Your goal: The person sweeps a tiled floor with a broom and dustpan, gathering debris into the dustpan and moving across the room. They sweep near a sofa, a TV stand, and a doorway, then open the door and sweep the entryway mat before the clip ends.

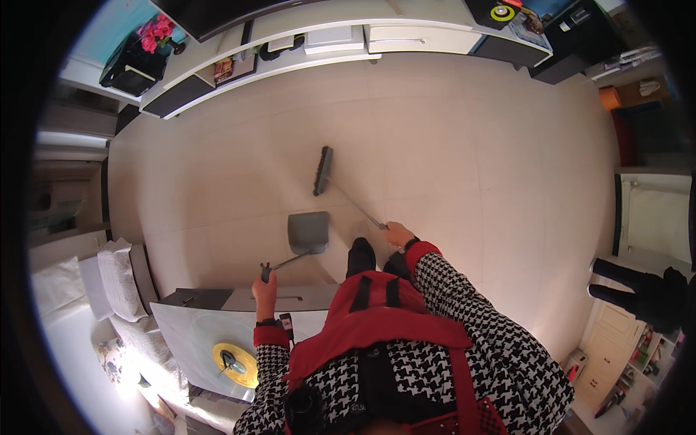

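My right hand (398,235) grips the upper end of a long-handled broom (324,171). Its grey head with dark bristles rests on the tiled floor ahead of me, bristles turned to the left. In my left hand (265,296) is the handle of a grey dustpan (308,232). The pan lies on the floor nearer to me than the broom head, the two apart. I cannot make out any dirt in the pan. My dark-clad feet (361,254) are on the floor between the two handles.
A table (185,331) with a yellow round mat (239,367) stands close at my left. Beyond it is a sofa (122,280). A low white TV cabinet (304,60) runs along the far side. Another person's dark-trousered legs (625,283) show at the right.
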Demonstrator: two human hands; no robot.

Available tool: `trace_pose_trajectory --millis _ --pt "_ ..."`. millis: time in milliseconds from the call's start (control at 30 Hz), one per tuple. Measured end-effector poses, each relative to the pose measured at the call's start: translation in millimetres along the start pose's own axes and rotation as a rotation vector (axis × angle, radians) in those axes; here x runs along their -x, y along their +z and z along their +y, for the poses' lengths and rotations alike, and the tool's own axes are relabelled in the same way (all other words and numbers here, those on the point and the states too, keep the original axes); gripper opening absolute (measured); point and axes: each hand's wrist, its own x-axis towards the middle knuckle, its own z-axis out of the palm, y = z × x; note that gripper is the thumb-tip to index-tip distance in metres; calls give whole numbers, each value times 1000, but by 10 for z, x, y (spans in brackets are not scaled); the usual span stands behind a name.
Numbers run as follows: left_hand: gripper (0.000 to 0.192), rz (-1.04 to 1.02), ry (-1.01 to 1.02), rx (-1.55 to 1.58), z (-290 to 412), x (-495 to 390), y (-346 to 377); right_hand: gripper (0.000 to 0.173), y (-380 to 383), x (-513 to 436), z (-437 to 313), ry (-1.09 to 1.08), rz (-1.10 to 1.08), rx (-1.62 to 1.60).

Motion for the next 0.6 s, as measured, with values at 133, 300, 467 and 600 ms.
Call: trace_pose_trajectory --millis 133,300,467,600 --pt "38 23 106 -51 174 68 42 24 -226 638 973 241 -15 -232" --pt "39 1 106 -80 327 139 166 19 -415 1790 1968 456 124 -452" --pt "40 62 214 -134 299 147 361 18 -543 2699 2453 645 297 -554" --pt "41 8 161 -109 316 117 446 23 -574 2963 2441 582 355 -509"
